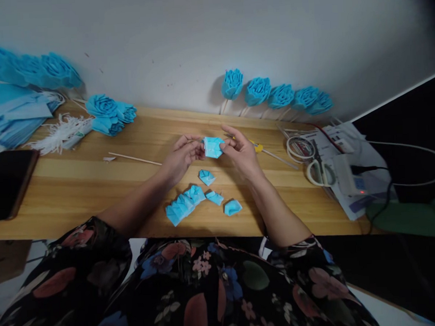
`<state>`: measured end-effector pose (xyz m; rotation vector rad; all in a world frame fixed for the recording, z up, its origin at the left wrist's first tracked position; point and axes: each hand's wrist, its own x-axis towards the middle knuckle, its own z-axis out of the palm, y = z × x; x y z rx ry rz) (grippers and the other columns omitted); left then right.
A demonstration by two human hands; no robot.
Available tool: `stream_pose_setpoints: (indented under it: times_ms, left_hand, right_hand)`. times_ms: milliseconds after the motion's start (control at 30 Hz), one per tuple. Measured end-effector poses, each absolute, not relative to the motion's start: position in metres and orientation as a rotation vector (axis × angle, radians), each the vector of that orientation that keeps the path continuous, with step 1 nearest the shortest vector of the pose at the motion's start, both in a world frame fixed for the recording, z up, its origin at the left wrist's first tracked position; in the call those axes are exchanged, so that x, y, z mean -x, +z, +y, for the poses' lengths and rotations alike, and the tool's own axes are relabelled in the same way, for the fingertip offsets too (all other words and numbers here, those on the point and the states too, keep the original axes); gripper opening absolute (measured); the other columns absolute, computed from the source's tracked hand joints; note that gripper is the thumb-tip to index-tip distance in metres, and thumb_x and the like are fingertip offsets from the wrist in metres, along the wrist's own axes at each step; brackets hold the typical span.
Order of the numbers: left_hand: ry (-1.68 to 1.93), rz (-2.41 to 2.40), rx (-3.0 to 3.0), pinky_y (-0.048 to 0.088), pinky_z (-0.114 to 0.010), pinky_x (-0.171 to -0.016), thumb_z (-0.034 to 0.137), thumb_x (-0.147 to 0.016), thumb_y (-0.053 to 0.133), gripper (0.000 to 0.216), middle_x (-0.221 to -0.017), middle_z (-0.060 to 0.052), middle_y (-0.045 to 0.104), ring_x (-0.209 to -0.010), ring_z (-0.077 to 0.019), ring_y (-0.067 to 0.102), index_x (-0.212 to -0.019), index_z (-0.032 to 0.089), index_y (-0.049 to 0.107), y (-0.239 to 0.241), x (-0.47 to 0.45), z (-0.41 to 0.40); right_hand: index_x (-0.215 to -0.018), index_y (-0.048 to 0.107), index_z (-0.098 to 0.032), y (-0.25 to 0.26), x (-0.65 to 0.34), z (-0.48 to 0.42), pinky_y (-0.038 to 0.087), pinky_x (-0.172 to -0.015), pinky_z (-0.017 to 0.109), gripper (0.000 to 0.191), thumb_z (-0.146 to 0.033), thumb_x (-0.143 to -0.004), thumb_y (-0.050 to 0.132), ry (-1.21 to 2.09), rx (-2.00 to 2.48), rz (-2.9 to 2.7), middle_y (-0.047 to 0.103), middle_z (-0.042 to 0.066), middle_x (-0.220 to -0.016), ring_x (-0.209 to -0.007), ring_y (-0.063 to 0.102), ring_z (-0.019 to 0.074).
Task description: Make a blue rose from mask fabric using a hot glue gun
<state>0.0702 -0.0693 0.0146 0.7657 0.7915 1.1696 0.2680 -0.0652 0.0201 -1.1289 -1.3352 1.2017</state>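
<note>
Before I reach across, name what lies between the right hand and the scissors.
The head view shows the screwdriver between the right hand and the scissors.

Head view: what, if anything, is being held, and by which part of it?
A folded blue piece: the left hand at its left edge, the right hand pinching its right edge.

Wooden table (76, 194): phone (10, 183) left, thin stick (135, 158) centre-left, folded blue pieces (185, 204) toward front, papers (345, 205) right.
</note>
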Motion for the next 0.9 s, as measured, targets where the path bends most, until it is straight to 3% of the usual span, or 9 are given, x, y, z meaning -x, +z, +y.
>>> stream_pose_setpoints:
  times_ms: [167,333,567,733,900]
  left_hand:
    - [1.032,0.829,-0.812,0.056,-0.029,-0.071,0.044,-0.092,0.075,0.030,-0.077,-0.005,0.073,-0.069,-0.0151,0.069,-0.089,0.016,0.067,0.013,-0.070,-0.069]
    - [0.932,0.780,-0.880,0.056,-0.030,-0.073,0.053,-0.092,0.075,0.038,-0.083,-0.009,0.077,-0.075,-0.0177,0.070,-0.093,0.015,0.074,0.009,-0.068,-0.069]
    - [0.952,0.789,-0.875,0.054,-0.030,-0.069,0.049,-0.093,0.074,0.034,-0.081,-0.008,0.075,-0.071,-0.0163,0.067,-0.091,0.015,0.075,0.008,-0.067,-0.068]
    - [1.171,0.908,-0.914,0.042,-0.024,-0.056,0.036,-0.086,0.082,0.021,-0.061,0.001,0.060,-0.055,-0.0094,0.051,-0.081,0.018,0.073,0.014,-0.066,-0.066]
    - [1.387,0.992,-0.886,0.040,-0.021,-0.055,0.031,-0.088,0.082,0.023,-0.057,0.005,0.054,-0.053,-0.0072,0.046,-0.076,0.019,0.066,0.015,-0.057,-0.055]
  right_hand:
    - [-0.140,0.065,-0.030,0.022,-0.269,-0.065,0.057,-0.083,0.037,0.067,-0.053,-0.080,0.084,1.174,1.141,-1.356,0.073,0.000,-0.089,-0.083,0.067,0.0198]
    - [-0.142,0.064,-0.030,0.023,-0.270,-0.066,0.057,-0.081,0.037,0.065,-0.050,-0.083,0.081,1.145,1.142,-1.425,0.071,0.001,-0.088,-0.083,0.067,0.0199]
    - [-0.144,0.063,-0.031,0.025,-0.270,-0.068,0.057,-0.081,0.037,0.063,-0.050,-0.086,0.081,1.112,1.120,-1.432,0.072,0.001,-0.089,-0.082,0.066,0.0196]
    - [-0.145,0.061,-0.032,0.026,-0.278,-0.064,0.058,-0.077,0.038,0.063,-0.061,-0.090,0.073,1.052,1.151,-1.368,0.072,0.004,-0.093,-0.084,0.066,0.0215]
    - [-0.150,0.058,-0.033,0.024,-0.290,-0.057,0.058,-0.073,0.035,0.066,-0.063,-0.092,0.068,1.134,1.094,-1.265,0.075,0.005,-0.102,-0.087,0.069,0.0207]
